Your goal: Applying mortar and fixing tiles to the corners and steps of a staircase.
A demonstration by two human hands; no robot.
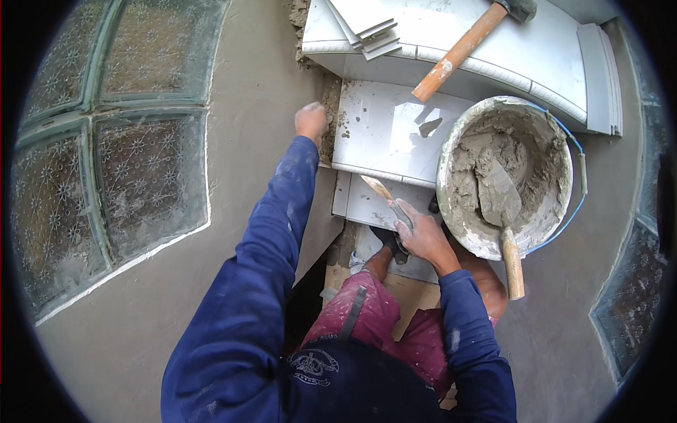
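My left hand is curled closed beside the rough mortar strip at the left end of a white marbled step; whatever it may hold is hidden. My right hand grips a slim hand tool with a pale, stained end, angled up-left over the lower step. Right of that hand sits a white bucket of grey mortar, a trowel resting in it with its wooden handle over the rim. A grey fragment lies on the middle step.
A wooden-handled hammer and stacked cut tile strips lie on the upper step. Grey plastered walls flank the stairs, with glass-block panels at left and right. My feet are on a lower step below the bucket.
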